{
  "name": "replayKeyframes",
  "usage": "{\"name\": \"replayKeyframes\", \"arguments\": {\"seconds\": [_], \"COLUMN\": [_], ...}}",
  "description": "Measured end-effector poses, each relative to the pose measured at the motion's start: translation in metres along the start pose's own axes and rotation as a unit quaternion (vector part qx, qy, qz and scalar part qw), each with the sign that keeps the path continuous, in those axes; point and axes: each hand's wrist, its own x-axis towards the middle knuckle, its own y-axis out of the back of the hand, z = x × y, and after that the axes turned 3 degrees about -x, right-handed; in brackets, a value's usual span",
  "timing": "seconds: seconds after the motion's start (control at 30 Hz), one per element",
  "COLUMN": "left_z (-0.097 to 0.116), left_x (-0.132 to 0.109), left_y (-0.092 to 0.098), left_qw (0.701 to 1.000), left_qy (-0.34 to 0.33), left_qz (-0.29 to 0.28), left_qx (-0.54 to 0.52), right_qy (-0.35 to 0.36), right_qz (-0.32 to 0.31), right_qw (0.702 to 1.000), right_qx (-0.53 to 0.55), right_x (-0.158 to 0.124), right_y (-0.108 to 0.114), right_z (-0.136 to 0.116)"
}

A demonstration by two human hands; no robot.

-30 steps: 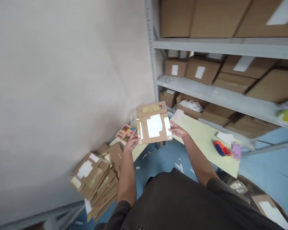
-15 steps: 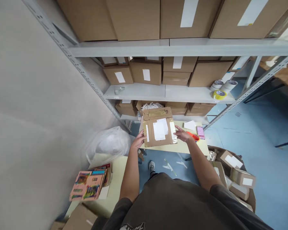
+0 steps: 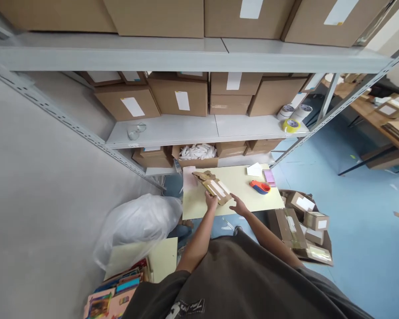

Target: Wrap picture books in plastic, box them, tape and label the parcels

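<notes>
A flat cardboard box (image 3: 223,198) with white labels is held tilted above the pale yellow table, its torn-looking flap sticking out at the far left end. My left hand (image 3: 211,200) is closed on the box's near left side. At the right end, my right hand (image 3: 239,206) has its thumb and fingers apart, the fingertips at or just beside the box's edge; I cannot tell if they touch. Beyond it on the table lies an orange and blue tape dispenser (image 3: 260,187).
White papers (image 3: 254,170) and a purple stack (image 3: 268,178) lie on the table (image 3: 242,177). A shelf rack (image 3: 182,128) stands behind, carrying boxes and tape rolls (image 3: 291,126). A large carton of parcels (image 3: 287,228) sits right; a plastic bag (image 3: 142,221) bulges at left.
The box was held flat between both hands with its labelled face up; now it is tipped and turned, mainly in my left hand. My right hand has loosened. The view has shifted.
</notes>
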Motion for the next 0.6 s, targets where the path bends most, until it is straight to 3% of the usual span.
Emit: {"name": "replayKeyframes", "arguments": {"seconds": [0.07,0.2,0.27,0.37,0.4,0.5,0.6], "left_z": [-0.006,0.002,0.016,0.047,0.057,0.077,0.073], "left_x": [-0.011,-0.010,0.011,0.059,0.076,0.110,0.115], "left_y": [-0.018,-0.038,-0.032,-0.010,-0.002,0.013,0.020], "left_qw": [0.999,0.996,0.997,0.997,0.995,0.988,0.979], "left_qy": [0.032,0.008,-0.027,-0.061,-0.072,-0.105,-0.099], "left_qz": [0.014,-0.060,-0.073,0.001,-0.001,-0.073,-0.150], "left_qx": [-0.020,-0.066,-0.029,0.049,0.064,0.088,0.095], "right_qy": [0.046,0.053,0.027,0.016,0.022,0.038,0.030], "right_qz": [0.023,0.093,0.128,0.124,0.107,0.053,0.052], "right_qw": [0.998,0.994,0.991,0.990,0.991,0.989,0.978], "right_qx": [-0.031,-0.013,0.016,0.065,0.080,0.131,0.198], "right_x": [0.001,0.017,0.025,0.031,0.031,0.031,0.035], "right_y": [-0.007,0.009,0.032,0.073,0.085,0.112,0.114], "right_z": [0.001,0.007,0.014,0.027,0.031,0.035,0.031]}}
